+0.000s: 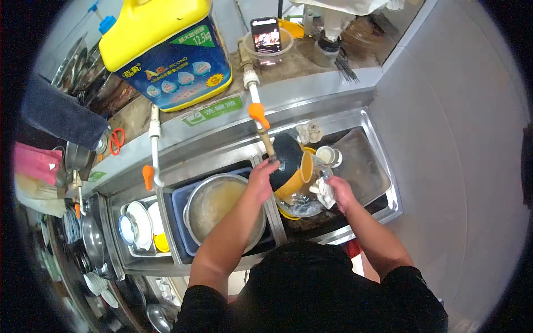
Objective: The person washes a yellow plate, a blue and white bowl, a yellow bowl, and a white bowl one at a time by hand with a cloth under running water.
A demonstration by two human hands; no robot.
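My left hand (261, 180) grips the edge of a deep bowl (286, 155), black outside with an orange-yellow rim, tipped on its side over the right sink bay. In my right hand (341, 194) is a bunched white cloth (323, 193), held just right of the bowl's mouth. Beneath both hands sits a basin of water (305, 210), partly hidden by the bowl. Small white cups (328, 156) stand beyond the bowl, close to a greyish crumpled rag (310, 132).
A large metal pot of cloudy water (219, 202) fills the middle bay. White dishes (141, 225) lie in the left bay. Orange-handled taps (258, 115) reach over the sink. On the ledge stand a yellow-and-blue jug (172, 66) and a phone (266, 36) in a plastic tub.
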